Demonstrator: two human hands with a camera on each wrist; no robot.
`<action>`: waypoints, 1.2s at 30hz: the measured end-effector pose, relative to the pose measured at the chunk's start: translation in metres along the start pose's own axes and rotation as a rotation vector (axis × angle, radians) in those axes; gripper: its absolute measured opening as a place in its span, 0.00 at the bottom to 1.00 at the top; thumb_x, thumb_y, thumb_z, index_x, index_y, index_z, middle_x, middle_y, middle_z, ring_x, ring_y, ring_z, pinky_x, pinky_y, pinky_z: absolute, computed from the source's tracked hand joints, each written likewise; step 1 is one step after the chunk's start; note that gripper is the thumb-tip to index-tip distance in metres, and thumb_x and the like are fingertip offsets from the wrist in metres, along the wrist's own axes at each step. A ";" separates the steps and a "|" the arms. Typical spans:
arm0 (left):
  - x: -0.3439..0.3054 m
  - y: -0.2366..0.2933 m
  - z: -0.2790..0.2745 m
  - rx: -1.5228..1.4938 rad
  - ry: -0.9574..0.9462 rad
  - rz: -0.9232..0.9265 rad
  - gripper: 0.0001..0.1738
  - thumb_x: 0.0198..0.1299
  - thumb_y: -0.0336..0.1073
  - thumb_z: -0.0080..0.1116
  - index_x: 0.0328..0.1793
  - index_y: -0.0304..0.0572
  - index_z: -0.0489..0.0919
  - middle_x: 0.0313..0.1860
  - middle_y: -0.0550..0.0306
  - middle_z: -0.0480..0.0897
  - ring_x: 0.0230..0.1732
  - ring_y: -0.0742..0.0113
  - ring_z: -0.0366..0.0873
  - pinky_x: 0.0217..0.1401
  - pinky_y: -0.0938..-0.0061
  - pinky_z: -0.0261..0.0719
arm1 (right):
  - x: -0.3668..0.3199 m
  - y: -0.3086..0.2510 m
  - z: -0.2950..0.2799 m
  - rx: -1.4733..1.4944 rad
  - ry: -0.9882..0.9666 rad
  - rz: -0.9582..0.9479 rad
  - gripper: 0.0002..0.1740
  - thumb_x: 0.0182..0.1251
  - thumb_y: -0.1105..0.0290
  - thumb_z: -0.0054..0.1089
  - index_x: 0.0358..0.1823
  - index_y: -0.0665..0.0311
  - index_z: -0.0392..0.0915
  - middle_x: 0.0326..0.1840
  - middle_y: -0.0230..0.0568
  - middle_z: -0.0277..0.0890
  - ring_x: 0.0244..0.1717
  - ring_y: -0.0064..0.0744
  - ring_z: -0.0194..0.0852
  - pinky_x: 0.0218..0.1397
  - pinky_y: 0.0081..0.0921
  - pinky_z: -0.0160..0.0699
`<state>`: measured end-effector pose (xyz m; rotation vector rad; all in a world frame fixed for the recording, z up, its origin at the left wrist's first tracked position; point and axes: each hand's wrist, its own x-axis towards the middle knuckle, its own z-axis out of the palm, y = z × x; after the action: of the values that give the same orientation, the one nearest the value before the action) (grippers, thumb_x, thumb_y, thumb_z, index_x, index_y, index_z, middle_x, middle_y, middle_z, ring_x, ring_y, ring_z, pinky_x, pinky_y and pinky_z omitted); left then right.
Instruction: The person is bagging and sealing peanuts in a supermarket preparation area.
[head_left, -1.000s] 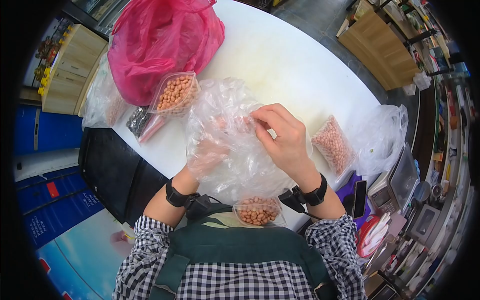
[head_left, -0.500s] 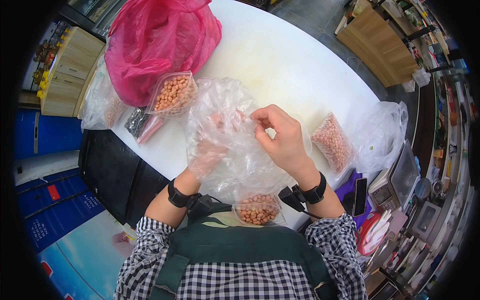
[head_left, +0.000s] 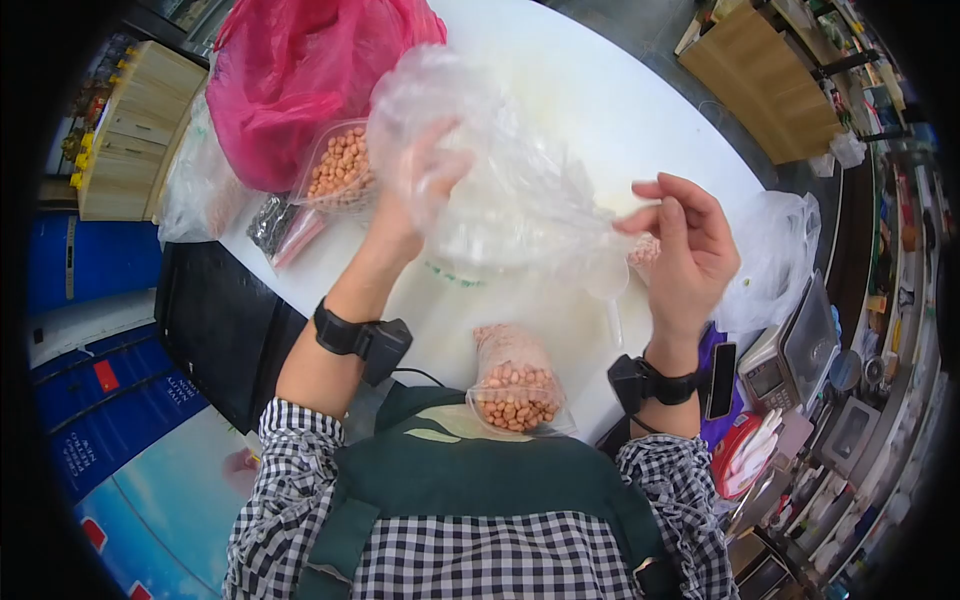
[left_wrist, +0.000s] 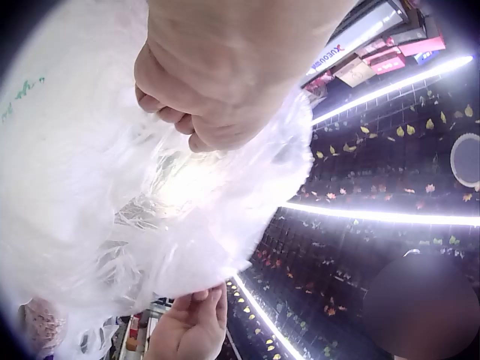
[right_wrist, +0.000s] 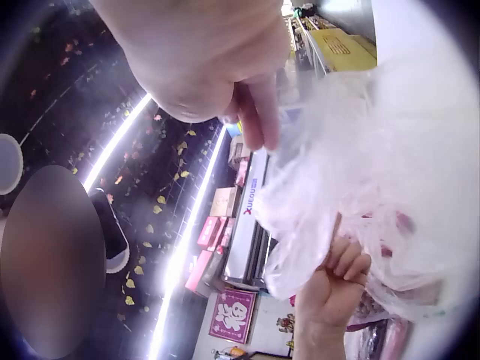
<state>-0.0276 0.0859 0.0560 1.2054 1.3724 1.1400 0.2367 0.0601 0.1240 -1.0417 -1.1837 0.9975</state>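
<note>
A large clear plastic bag (head_left: 520,200) stretches between both hands, blurred and partly see-through. My left hand (head_left: 425,180) grips its left side, partly veiled by the film; in the right wrist view the left hand's fingers (right_wrist: 349,259) curl at the bag's edge. My right hand (head_left: 690,245) pinches the opposite edge between thumb and fingers, also seen in the left wrist view. Below the stretched film, an open bag of peanuts (head_left: 515,395) rests near the apron. Another open bag of peanuts (head_left: 340,170) stands beyond the left forearm.
A pink plastic bag (head_left: 310,90) fills the table's far left. Under the stretched film lies a clear scoop (head_left: 612,300). Right of the right hand are a crumpled clear bag (head_left: 775,250), a scale (head_left: 770,380) and a phone (head_left: 720,380). The white table (head_left: 560,70) curves away behind.
The hands have moved apart, the left up and left, the right to the right. The bunched clear bag is now spread between them, uncovering more of the near peanut bag and the scoop.
</note>
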 end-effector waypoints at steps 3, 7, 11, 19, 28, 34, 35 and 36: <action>-0.016 -0.010 -0.018 -0.304 -0.044 -0.194 0.12 0.72 0.36 0.61 0.57 0.40 0.78 0.35 0.69 0.74 0.31 0.84 0.64 0.33 0.83 0.63 | -0.026 -0.014 -0.035 0.026 -0.156 0.106 0.09 0.75 0.80 0.59 0.53 0.74 0.80 0.41 0.43 0.87 0.31 0.26 0.84 0.36 0.22 0.83; -0.067 -0.003 -0.027 -0.303 -0.264 -0.330 0.06 0.73 0.31 0.57 0.53 0.42 0.77 0.34 0.69 0.72 0.30 0.82 0.65 0.33 0.84 0.63 | -0.057 -0.039 -0.039 -0.396 -0.763 -0.109 0.12 0.63 0.74 0.72 0.46 0.66 0.82 0.34 0.39 0.83 0.27 0.35 0.82 0.30 0.27 0.78; -0.111 0.057 -0.024 -0.186 -0.605 -0.304 0.05 0.74 0.28 0.52 0.52 0.40 0.76 0.36 0.64 0.79 0.33 0.76 0.75 0.35 0.78 0.73 | -0.093 -0.042 -0.029 -0.342 -1.025 -0.091 0.13 0.61 0.68 0.75 0.42 0.63 0.82 0.28 0.39 0.78 0.28 0.43 0.81 0.28 0.35 0.78; -0.135 0.068 0.011 0.197 -1.129 0.210 0.14 0.71 0.31 0.62 0.59 0.40 0.76 0.42 0.51 0.85 0.35 0.58 0.87 0.37 0.66 0.85 | -0.124 -0.034 -0.039 -0.357 -0.959 0.001 0.13 0.63 0.66 0.74 0.46 0.62 0.84 0.32 0.42 0.84 0.28 0.45 0.83 0.30 0.35 0.79; -0.148 0.054 0.011 0.439 -0.716 0.350 0.20 0.58 0.33 0.74 0.52 0.40 0.77 0.36 0.57 0.78 0.29 0.68 0.81 0.30 0.73 0.79 | -0.151 -0.028 -0.066 -0.775 -0.731 0.266 0.21 0.60 0.58 0.79 0.39 0.60 0.74 0.17 0.37 0.76 0.18 0.37 0.79 0.23 0.31 0.71; -0.170 0.021 0.016 0.429 -0.666 0.146 0.09 0.58 0.22 0.63 0.45 0.37 0.78 0.38 0.54 0.77 0.28 0.72 0.83 0.27 0.76 0.82 | -0.194 -0.011 -0.058 -0.535 -0.570 0.517 0.13 0.67 0.68 0.70 0.38 0.64 0.72 0.18 0.37 0.78 0.18 0.31 0.81 0.23 0.26 0.75; -0.171 0.017 0.016 0.390 -0.623 0.076 0.08 0.58 0.20 0.60 0.44 0.35 0.79 0.39 0.54 0.78 0.27 0.72 0.84 0.27 0.76 0.84 | -0.197 -0.010 -0.057 -0.371 -0.470 0.639 0.10 0.69 0.72 0.66 0.37 0.67 0.72 0.19 0.37 0.79 0.18 0.28 0.80 0.22 0.24 0.75; -0.171 0.019 0.017 0.391 -0.624 0.084 0.08 0.58 0.20 0.60 0.44 0.35 0.79 0.39 0.54 0.78 0.27 0.72 0.84 0.27 0.76 0.84 | -0.197 -0.011 -0.056 -0.373 -0.466 0.633 0.10 0.69 0.72 0.66 0.37 0.67 0.72 0.19 0.37 0.79 0.18 0.28 0.80 0.22 0.24 0.75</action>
<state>0.0024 -0.0823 0.0848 1.7298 1.0819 0.4747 0.2706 -0.1388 0.0862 -1.5927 -1.4902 1.6142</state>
